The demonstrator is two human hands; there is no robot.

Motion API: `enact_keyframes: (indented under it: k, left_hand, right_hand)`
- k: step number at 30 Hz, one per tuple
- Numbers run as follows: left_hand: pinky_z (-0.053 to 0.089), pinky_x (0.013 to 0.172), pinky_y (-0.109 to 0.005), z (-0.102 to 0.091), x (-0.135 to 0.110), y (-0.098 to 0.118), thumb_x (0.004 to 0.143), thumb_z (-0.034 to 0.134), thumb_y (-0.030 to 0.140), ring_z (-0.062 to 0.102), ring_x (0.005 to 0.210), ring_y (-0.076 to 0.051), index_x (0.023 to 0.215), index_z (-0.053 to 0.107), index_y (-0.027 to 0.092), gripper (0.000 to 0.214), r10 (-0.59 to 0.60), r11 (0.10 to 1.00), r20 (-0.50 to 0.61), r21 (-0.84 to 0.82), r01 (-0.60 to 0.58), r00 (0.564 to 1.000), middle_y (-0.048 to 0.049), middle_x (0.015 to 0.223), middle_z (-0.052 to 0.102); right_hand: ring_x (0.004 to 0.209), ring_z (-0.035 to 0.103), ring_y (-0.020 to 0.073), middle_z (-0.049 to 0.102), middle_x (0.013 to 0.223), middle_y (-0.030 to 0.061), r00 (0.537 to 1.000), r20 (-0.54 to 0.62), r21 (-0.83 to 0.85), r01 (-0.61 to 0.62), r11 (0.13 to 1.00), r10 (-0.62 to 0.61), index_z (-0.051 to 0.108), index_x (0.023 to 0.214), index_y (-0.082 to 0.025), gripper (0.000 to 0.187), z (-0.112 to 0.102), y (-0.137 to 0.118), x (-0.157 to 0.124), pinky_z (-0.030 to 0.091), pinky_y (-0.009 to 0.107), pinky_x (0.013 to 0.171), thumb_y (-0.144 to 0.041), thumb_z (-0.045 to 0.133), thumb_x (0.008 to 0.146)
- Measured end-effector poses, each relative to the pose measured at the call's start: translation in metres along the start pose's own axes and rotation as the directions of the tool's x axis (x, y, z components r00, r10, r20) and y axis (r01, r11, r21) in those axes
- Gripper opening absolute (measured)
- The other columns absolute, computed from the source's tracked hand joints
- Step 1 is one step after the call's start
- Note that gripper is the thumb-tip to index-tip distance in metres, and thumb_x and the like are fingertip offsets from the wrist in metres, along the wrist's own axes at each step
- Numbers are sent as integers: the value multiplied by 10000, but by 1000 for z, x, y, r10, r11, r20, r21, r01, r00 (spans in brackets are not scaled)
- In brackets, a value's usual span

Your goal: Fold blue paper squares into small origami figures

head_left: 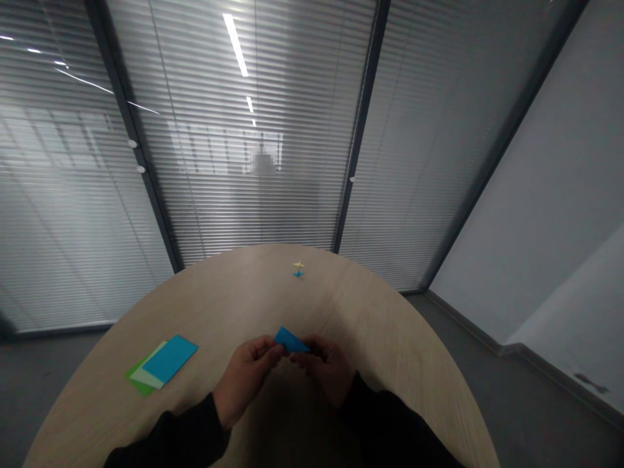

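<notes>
A small piece of folded blue paper (289,340), with a pointed top, is held between my two hands just above the near part of the table. My left hand (248,374) pinches its left side between thumb and fingers. On the right side, my right hand (329,367) grips the other corner, its fingertips partly in shadow. To the left of my hands lie loose sheets of paper: a blue sheet (171,359) on top, with pale green and brighter green paper (139,385) showing beneath it.
Two small folded paper shapes, a yellow one (298,264) and a blue one (298,274), sit toward the far edge of the round wooden table (234,292). Behind it stand glass panels with blinds (263,214). A white wall (546,227) rises on the right.
</notes>
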State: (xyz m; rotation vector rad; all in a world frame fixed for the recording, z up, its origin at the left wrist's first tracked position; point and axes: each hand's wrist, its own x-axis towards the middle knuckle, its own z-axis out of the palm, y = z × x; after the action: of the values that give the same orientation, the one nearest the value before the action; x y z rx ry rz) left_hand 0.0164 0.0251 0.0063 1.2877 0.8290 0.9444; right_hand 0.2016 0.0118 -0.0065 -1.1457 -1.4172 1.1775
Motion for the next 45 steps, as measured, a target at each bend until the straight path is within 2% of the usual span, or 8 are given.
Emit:
enact_keyframes:
  k: [8, 15, 20, 23, 25, 29, 34, 45]
  left_hand:
    - [501, 820, -349, 1, -1, 1, 845, 635, 477, 660, 868, -235, 884, 715, 164, 326, 34, 990, 66, 137, -43, 997, -93, 903, 747]
    - [493, 788, -334, 2, -1, 1, 858, 622, 448, 655, 839, -230, 864, 711, 156, 305, 70, 966, 119, 241, -97, 990, -77, 849, 739]
    - [490, 785, -334, 3, -2, 3, 845, 631, 386, 660, 820, -228, 849, 712, 158, 241, 71, 962, 134, 253, -103, 988, -76, 851, 744]
    - [481, 768, -321, 3, -3, 5, 836, 638, 355, 654, 815, -219, 861, 712, 165, 205, 71, 966, 133, 238, -101, 989, -66, 841, 741]
    - [477, 759, -315, 2, -3, 4, 829, 647, 348, 648, 804, -212, 859, 706, 166, 193, 75, 970, 137, 218, -104, 988, -59, 829, 732]
    - [466, 713, -298, 1, -1, -3, 840, 639, 385, 623, 746, -191, 856, 687, 155, 235, 81, 960, 121, 256, -110, 989, -51, 796, 708]
    - [456, 682, -286, 3, -2, -4, 869, 590, 400, 608, 741, -194, 856, 680, 156, 260, 110, 930, 93, 343, -135, 990, -53, 794, 697]
    - [434, 638, -270, 2, -3, -4, 866, 530, 293, 585, 686, -186, 831, 693, 161, 213, 150, 861, 84, 479, -172, 985, -32, 738, 689]
  right_hand:
    - [631, 598, 151, 691, 710, 15, 1000, -6, -2, 5, 1000, -5, 710, 792, -180, 241, 2, -4, -4, 432, 271, 609, -408, 749, 726]
    - [561, 557, 118, 671, 675, 3, 997, 71, 167, -42, 985, 31, 656, 786, -171, 423, 0, -2, 0, 404, 245, 553, -540, 798, 636]
    - [519, 504, 101, 608, 624, -18, 996, 80, 125, -54, 991, 45, 614, 772, -173, 477, 0, -3, -1, 392, 242, 534, -618, 745, 664]
    - [532, 511, 103, 597, 656, -16, 997, 79, 125, -18, 992, 8, 585, 816, -178, 464, 2, -4, -2, 406, 242, 538, -611, 713, 707]
    - [543, 517, 109, 586, 685, -19, 1000, 8, 115, 26, 993, -27, 547, 845, -195, 448, 4, -3, -3, 420, 238, 524, -586, 719, 709]
    - [569, 525, 114, 564, 677, -24, 978, -135, -91, 151, 984, -162, 543, 783, -200, 280, 5, -1, -4, 422, 226, 521, -422, 712, 757]
    - [605, 572, 118, 618, 749, 7, 937, -45, -340, 311, 887, -346, 675, 827, -199, 77, 2, -4, -6, 442, 226, 546, -234, 609, 807]
    - [580, 552, 103, 615, 880, 33, 885, 29, -337, 445, 829, -464, 717, 891, -221, 152, 1, -1, -6, 493, 245, 544, -340, 690, 801]
